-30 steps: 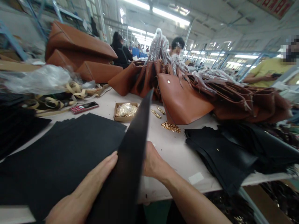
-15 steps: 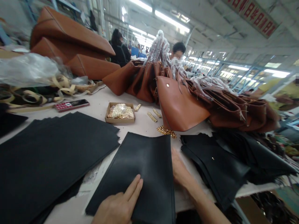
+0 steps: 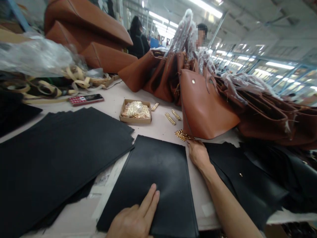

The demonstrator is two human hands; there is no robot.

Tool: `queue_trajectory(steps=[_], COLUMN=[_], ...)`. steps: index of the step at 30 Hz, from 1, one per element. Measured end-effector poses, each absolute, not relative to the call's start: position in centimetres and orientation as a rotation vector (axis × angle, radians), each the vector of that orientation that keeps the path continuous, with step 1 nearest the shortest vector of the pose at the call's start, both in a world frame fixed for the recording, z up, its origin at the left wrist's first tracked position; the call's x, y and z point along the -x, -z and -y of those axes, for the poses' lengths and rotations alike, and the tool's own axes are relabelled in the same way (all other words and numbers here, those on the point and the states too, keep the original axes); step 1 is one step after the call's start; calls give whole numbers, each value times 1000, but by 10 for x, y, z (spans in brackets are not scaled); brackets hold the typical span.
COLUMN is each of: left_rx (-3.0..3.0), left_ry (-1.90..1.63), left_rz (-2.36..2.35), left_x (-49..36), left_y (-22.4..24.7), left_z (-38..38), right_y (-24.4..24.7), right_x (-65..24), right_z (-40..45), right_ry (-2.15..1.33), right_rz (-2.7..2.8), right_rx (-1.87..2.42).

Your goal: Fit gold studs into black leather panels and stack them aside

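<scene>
My left hand (image 3: 138,215) rests on a black leather panel (image 3: 158,158), with two fingers stretched flat across its surface and the others folded. The panel lies on the table in front of me, its far edge slightly rough. Beyond its right edge, my right hand (image 3: 198,152) reaches to a small pile of gold chain pieces (image 3: 182,135). Its fingers are bent together at the near right end of the pile; whatever is between the fingertips is hidden. A brown leather bag (image 3: 203,105) stands just behind that pile.
A cardboard box (image 3: 135,120) of gold chains sits behind the panel, with loose gold chain strips (image 3: 170,118) beside it. Black sheets (image 3: 61,158) lie left, more black panels (image 3: 237,165) right. Further back are a phone (image 3: 86,99), tape coils (image 3: 76,77) and several brown bags.
My right hand has moved forward from beside the panel to the gold chain pile. My left hand stays on the panel. The whole view has shifted, with things appearing further right and higher.
</scene>
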State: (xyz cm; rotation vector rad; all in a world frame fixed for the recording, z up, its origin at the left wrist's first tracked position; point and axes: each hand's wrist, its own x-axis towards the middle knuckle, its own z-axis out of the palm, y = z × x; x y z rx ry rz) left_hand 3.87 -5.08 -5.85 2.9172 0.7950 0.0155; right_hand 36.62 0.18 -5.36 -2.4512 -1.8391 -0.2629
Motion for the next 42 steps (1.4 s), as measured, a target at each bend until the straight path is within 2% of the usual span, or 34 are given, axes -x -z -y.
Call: queue_trajectory(steps=[11,20,25,29,31,42], left_rx=[-2760,-2750,-2786,-2826,-2839,-2809], left_ry=[-77,-101,-218,-301,-322,-328], left_rz=[-738,-730,-696,-677,-674,-683], left_x=[-32,-33,-29,-28,-29,-27], left_y=[44,43,52,55,55,54], left_z=[54,53,57,56,55,57], right_y=[33,22,21,28,28,15], right_x=[-368,-359,-327,-272,-250,-225], right_z=[1,-13,23,63,73,61], right_ry=[198,92,-230,-849,-981,-868], right_rz=[1954,1767,1778,1648,1598,1912], right_rx=[2633,2671,2402,2015,1914,1885])
